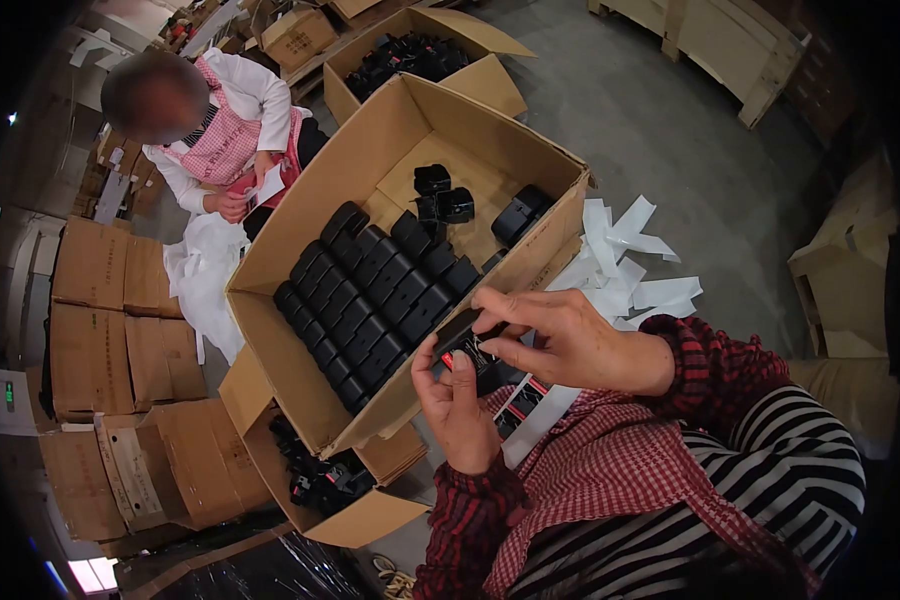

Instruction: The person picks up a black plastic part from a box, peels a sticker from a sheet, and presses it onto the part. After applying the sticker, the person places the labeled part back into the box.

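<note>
My left hand (458,408) holds a black part (485,365) with a red and black label on it, its thumb on the label. My right hand (560,343) is over the same part, thumb and index finger apart at its upper edge; whether they grip anything is too small to tell. A strip of labels on white backing (530,405) lies on the lap just below the hands. Beyond them, a large open cardboard box (260,335) holds rows of black parts (365,290), with a few loose ones at its far side.
White backing strips (625,250) lie right of the box. Open boxes of black parts stand behind (485,85) and below left (370,520). Across the box sits a co-worker (235,140) holding a white piece. Stacked cartons (95,350) stand at left, a wooden crate (730,50) at back right.
</note>
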Demonstrator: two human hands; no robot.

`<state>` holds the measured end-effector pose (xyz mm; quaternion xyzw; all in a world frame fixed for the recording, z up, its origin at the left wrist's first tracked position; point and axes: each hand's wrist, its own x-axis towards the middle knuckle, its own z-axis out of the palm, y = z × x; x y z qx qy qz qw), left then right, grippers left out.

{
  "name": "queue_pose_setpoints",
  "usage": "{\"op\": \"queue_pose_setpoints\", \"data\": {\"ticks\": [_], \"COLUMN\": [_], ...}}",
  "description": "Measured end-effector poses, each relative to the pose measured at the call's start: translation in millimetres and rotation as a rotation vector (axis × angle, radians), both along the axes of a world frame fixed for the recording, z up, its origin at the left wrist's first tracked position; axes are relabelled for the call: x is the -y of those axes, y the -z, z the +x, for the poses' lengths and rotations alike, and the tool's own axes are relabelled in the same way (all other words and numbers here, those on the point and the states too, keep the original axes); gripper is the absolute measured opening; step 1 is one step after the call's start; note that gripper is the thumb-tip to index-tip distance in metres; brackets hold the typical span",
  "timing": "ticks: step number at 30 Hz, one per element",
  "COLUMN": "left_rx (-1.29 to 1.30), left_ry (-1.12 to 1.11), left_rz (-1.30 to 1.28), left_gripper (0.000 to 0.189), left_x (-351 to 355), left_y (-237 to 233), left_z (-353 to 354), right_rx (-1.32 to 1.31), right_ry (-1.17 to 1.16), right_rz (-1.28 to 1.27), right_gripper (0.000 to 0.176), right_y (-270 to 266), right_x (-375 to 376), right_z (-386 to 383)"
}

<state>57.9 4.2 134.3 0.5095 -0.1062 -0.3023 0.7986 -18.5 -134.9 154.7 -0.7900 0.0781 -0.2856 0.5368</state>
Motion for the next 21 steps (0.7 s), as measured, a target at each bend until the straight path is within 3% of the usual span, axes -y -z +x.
{"op": "queue_pose_setpoints", "data": {"ticks": [1,4,5,7,8,10,12,15,18,21], "left_rx": [0.04,0.02,0.006,-0.01,-0.023,-0.045,-0.071,-0.185,0.009,-0.077], "left_ry": [-0.002,-0.155,-0.186,-0.157,-0.121,-0.111,-0.099,-0.123,-0.042,-0.315], "left_rz": [0.022,0.056,0.048,0.046,0.052,0.015,-0.023,-0.079,0.098,-0.026], "left_gripper": [0.042,0.04,0.038,0.039,0.039,0.039,0.038,0.038,0.037,0.04], "left_x": [-2,-2,-3,-1,-1,4,7,2,-28,-76], "left_y": [5,5,-4,-5,-4,-1,-2,-7,16,34], "left_z": [3,7,7,5,4,1,0,-2,6,27], "right_rx": [0.0,-0.16,-0.159,-0.359,-0.363,-0.119,-0.115,-0.057,-0.153,-0.146], "right_ry": [-0.002,0.295,0.294,0.164,0.16,0.003,-0.099,-0.075,-0.096,-0.061], "right_rz": [-0.001,-0.406,-0.408,-0.063,-0.063,-0.004,0.042,0.181,0.32,0.303], "right_gripper": [0.046,0.052,0.052,0.058,0.058,0.061,0.063,0.047,0.035,0.03], "right_y": [-4,-1,2,2,6,19,29,46,56,70], "right_x": [3,36,46,57,49,22,2,-6,-11,-4], "right_z": [-1,-1,-5,-10,-8,2,12,24,29,25]}}
